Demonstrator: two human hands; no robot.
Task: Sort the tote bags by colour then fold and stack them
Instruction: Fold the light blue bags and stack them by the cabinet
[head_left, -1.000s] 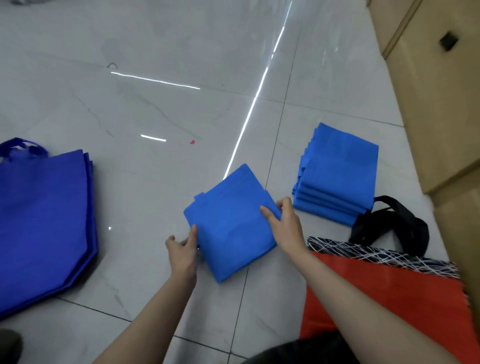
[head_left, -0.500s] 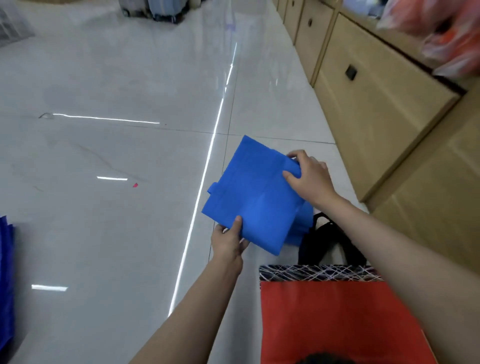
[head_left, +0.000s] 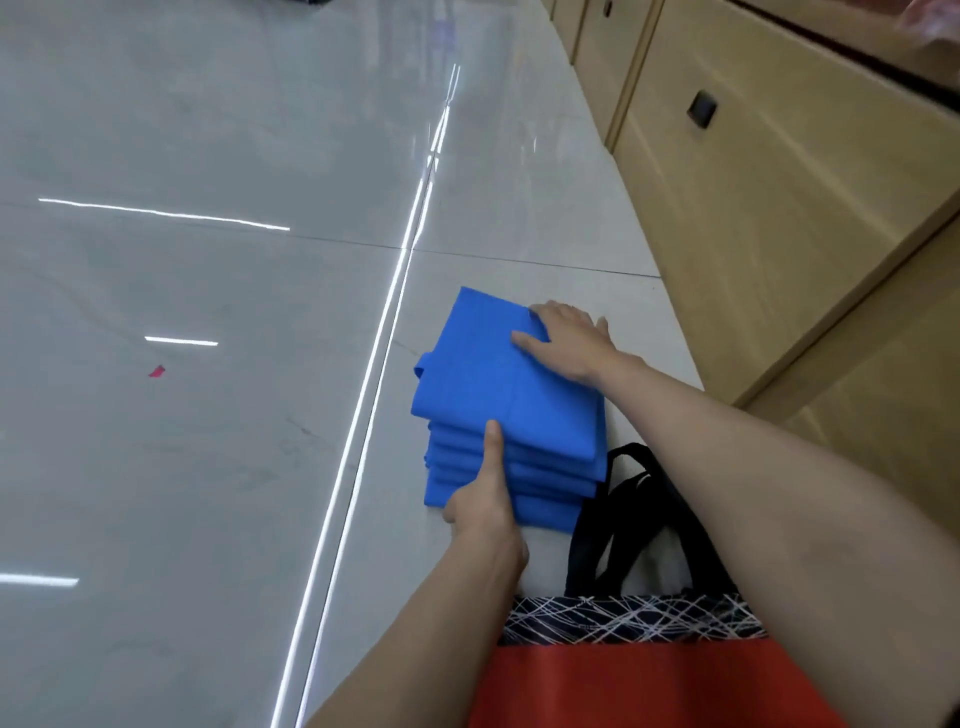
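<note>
A folded light-blue tote bag lies on top of a stack of folded light-blue bags on the tiled floor. My left hand holds the bag's near edge, thumb on top and fingers hidden under it. At the far right corner my right hand holds it too, thumb laid on the cloth and fingers over the edge. A red tote bag with a black line-patterned band and black handles lies just in front of the stack, partly under my right forearm.
Pale wooden cabinets with dark recessed pulls run along the right, close to the stack. Glossy grey floor tiles stretch to the left, with a small red scrap lying on them.
Both hands carried the folded blue bag from the floor to the right and set it down on the stack. The view swung right, so the dark-blue unfolded bags are out of sight.
</note>
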